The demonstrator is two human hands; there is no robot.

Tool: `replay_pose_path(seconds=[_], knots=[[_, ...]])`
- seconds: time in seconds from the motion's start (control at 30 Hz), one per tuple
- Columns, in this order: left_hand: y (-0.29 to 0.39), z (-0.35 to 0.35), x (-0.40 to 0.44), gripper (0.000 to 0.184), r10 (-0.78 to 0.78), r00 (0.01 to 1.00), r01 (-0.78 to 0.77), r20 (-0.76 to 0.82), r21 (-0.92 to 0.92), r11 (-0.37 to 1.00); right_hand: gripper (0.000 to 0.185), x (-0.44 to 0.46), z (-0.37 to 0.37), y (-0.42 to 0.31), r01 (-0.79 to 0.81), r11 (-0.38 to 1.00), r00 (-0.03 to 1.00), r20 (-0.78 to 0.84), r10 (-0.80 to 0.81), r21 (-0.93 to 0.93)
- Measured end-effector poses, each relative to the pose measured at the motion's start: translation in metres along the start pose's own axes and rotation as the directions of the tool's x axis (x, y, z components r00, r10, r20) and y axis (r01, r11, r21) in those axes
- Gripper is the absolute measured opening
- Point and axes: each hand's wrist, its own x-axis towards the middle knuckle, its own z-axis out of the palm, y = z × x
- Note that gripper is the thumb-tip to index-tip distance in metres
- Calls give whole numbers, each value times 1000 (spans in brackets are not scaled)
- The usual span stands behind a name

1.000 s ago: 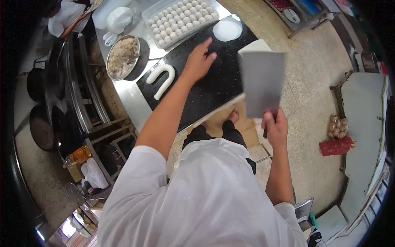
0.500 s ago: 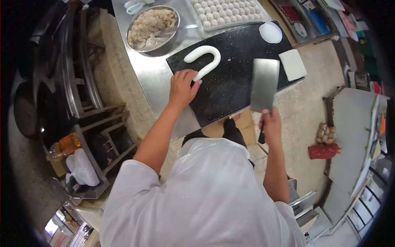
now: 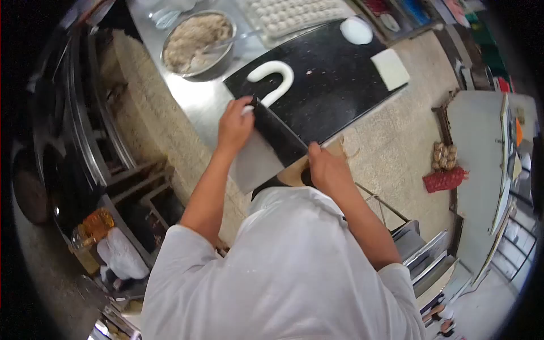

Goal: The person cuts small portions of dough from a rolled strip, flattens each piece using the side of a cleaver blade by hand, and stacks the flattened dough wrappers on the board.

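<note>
A white rope of dough (image 3: 279, 71), bent into a hook, lies on the black work board (image 3: 334, 85). My left hand (image 3: 235, 126) is closed around its near end at the board's left edge, and a bit of white shows by the fingertips. In my right hand (image 3: 328, 165) is a cleaver (image 3: 277, 131), its handle hidden by the fingers. The blade looks dark and is seen slanting from the right hand up to the left fingertips, beside the dough's near end. Whether it touches the dough, I cannot tell.
A metal bowl of minced filling (image 3: 198, 45) with a spatula in it stands at the back left. Behind the board is a tray of small filled dumplings (image 3: 294, 14). A white round (image 3: 356, 30) and a folded white cloth (image 3: 391, 69) lie at the right.
My right hand has swung the cleaver left from the board's right side to the dough's near end. My left hand stays at that end. The view has shifted slightly.
</note>
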Motion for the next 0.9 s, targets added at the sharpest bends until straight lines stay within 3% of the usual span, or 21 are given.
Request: replay_pose_path(seconds=[0.03, 0.07, 0.1, 0.13, 0.17, 0.2, 0.27, 0.3, 0.37, 0.4, 0.47, 0.5, 0.57, 0.63, 0.7, 0.73, 0.77, 0.83, 0.87, 0.9], knots=[[2, -2, 12, 16, 14, 995, -22, -94, -85, 996, 17, -8, -2, 14, -18, 1000, 1000, -24, 18, 0], [6, -9, 14, 26, -128, 992, 127, 16, 64, 990, 17, -24, 0, 27, -47, 996, 998, -28, 49, 76], [12, -5, 14, 26, -116, 993, 114, 21, 63, 991, 17, -40, 2, 39, -64, 987, 997, -29, 69, 150], [20, -2, 11, 32, -34, 990, 3, 140, 213, 977, 17, -57, 1, 52, -62, 986, 997, -33, 68, 153], [29, 0, 6, 39, 22, 964, -117, 264, 349, 930, 16, -73, -1, 66, -107, 955, 991, -53, 126, 278], [46, 9, 1, 48, 19, 930, -163, 366, 365, 917, 16, -83, -4, 79, -140, 904, 980, -75, 185, 404], [69, 31, 2, 29, 129, 768, -380, 628, 283, 881, 16, -102, -16, 98, -170, 865, 955, -139, 263, 472], [76, 47, 2, 29, 124, 761, -386, 637, 290, 876, 18, -110, -24, 107, -214, 819, 918, -176, 354, 533], [88, 78, 5, 46, 437, 780, -607, 448, 372, 702, 22, -116, -48, 131, -161, 742, 897, -217, 386, 651], [96, 91, 19, 46, 448, 769, -622, 457, 373, 689, 26, -106, -59, 145, -85, 673, 868, -277, 412, 735], [106, 112, 36, 66, 305, 751, -551, 586, 302, 778, 31, -62, -68, 168, 84, 644, 733, -485, 477, 761], [110, 120, 44, 66, 296, 745, -552, 598, 304, 776, 34, -27, -70, 180, 220, 484, 695, -484, 531, 847], [116, 129, 57, 66, 357, 726, -601, 588, 289, 745, 34, 41, -65, 214, 177, 551, 689, -502, 523, 816], [118, 134, 58, 66, 337, 715, -606, 613, 302, 735, 32, 93, -42, 247, -65, 96, 771, -11, 637, 993], [111, 141, 65, 66, 302, 743, -567, 597, 323, 758, 30, 98, -45, 244, -175, 52, 712, 90, 696, 983], [113, 139, 66, 68, 271, 733, -558, 623, 325, 764, 30, 89, -48, 236, -177, 50, 713, 93, 695, 983], [115, 137, 65, 68, 260, 737, -549, 624, 326, 770, 30, 72, -48, 226, -274, 203, 763, 84, 641, 940], [117, 134, 69, 70, 230, 827, -329, 514, 111, 938, 31, 37, -39, 193, -386, 458, 843, 104, 528, 801], [131, 122, 72, 73, 234, 794, -431, 561, 249, 867, 33, 20, -30, 173, -412, 550, 867, 126, 482, 727], [127, 115, 70, 71, 403, 714, -595, 572, 193, 780, 36, 5, -4, 162, -276, 666, 947, 79, 311, 693]])
